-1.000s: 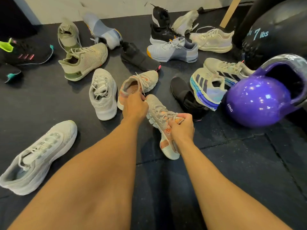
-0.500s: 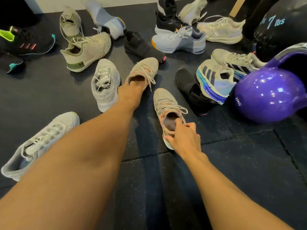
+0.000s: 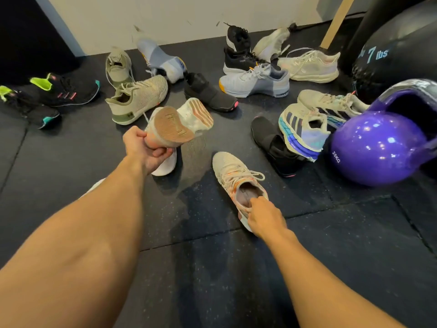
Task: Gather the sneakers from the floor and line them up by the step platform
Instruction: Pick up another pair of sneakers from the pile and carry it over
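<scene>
My left hand (image 3: 144, 147) grips the heel of a beige sneaker with an orange-tan sole (image 3: 176, 125), lifted off the floor with its sole turned toward me. Its mate, a beige sneaker with orange accents (image 3: 234, 176), lies upright on the black mat. My right hand (image 3: 264, 215) pinches that shoe's heel collar, fingers hooked inside the opening. A white sneaker (image 3: 165, 165) lies partly hidden under my left hand. No step platform is in view.
Several sneakers lie scattered on the rubber floor (image 3: 212, 280): black-and-neon ones (image 3: 63, 91) at left, an olive-trimmed beige one (image 3: 137, 98), a black slip-on (image 3: 208, 95), a grey one (image 3: 255, 81), a blue-soled striped one (image 3: 305, 129). A purple kettlebell (image 3: 376, 147) and a black weight ball (image 3: 397, 48) stand at right.
My left hand has lifted the beige sneaker off the floor and tipped it sole-up. My right hand keeps its hold on the other beige sneaker's heel, which still lies on the mat.
</scene>
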Demonstrator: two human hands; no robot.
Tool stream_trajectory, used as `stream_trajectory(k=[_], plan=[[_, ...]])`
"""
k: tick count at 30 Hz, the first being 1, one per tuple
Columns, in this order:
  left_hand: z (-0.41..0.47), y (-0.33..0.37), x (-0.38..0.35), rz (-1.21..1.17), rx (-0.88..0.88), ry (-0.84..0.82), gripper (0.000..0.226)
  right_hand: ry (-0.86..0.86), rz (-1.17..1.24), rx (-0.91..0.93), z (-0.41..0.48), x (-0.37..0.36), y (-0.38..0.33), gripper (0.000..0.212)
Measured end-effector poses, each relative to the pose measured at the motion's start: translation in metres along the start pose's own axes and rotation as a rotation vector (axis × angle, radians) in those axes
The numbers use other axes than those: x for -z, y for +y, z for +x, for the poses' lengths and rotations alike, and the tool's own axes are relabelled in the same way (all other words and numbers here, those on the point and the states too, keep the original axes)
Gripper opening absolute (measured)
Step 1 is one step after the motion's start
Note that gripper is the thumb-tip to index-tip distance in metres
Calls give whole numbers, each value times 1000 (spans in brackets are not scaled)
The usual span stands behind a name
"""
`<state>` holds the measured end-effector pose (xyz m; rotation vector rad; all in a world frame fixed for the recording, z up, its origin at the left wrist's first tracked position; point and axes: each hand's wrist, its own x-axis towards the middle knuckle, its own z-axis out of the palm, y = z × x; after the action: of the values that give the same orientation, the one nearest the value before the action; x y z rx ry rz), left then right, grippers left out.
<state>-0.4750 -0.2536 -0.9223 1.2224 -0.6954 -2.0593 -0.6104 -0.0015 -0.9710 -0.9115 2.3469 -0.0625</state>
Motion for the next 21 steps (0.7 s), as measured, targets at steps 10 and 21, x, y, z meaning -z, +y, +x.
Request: stream_trajectory(k=[10,21], plan=[[-9,-2,-49,542,-167,-50,13,54,139,-71,3,20,-11,39],[-3,-43,-88,2218,-658,-386,21,-102,1976,-280,21,99,13,22]])
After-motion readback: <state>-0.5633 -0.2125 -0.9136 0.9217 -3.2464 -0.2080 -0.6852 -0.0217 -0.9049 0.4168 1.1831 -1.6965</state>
